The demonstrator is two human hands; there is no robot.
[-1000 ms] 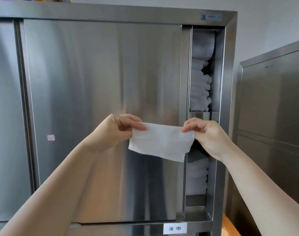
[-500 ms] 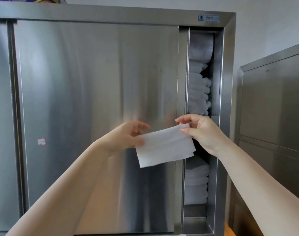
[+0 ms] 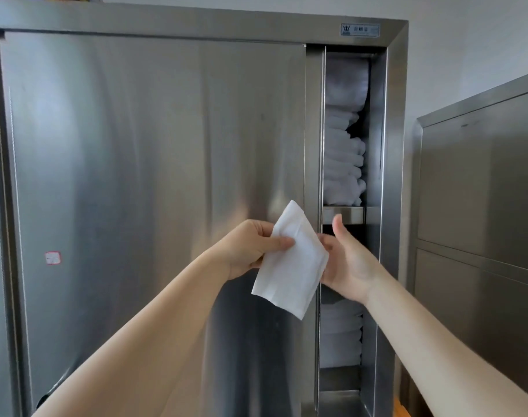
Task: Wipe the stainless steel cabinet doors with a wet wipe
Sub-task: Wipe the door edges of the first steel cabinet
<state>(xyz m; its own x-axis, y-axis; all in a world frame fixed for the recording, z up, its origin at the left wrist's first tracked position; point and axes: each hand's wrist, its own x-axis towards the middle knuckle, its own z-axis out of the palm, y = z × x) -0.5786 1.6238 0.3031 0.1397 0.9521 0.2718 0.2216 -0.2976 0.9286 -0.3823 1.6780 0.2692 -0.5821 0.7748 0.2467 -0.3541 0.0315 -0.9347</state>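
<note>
The person stands before a steel cabinet (image 3: 395,145) and holds both arms up in front of it. The left hand (image 3: 250,248) pinches a white wipe (image 3: 290,266) near its upper left edge, with the thumb lying across the front and the other fingers behind it. The wipe looks folded and hangs tilted, its top corner pointing up and its lower corner pointing down to the right. It is in the air, in front of the right edge of the sliding door (image 3: 151,176), and I cannot tell if it touches the metal.

The right hand (image 3: 350,263) is just beside the wipe on its right side. Its palm faces left, the thumb stands up, and the fingers go behind the wipe, so I cannot tell if they grip it or only touch it.

The door is pushed to the left and leaves a narrow opening at the right. Inside, stacked white towels (image 3: 344,158) lie on a shelf (image 3: 344,213), and more are below. A small red sticker (image 3: 52,257) is on the door at the left. A second steel cabinet (image 3: 482,191) stands to the right, apart from the first.
</note>
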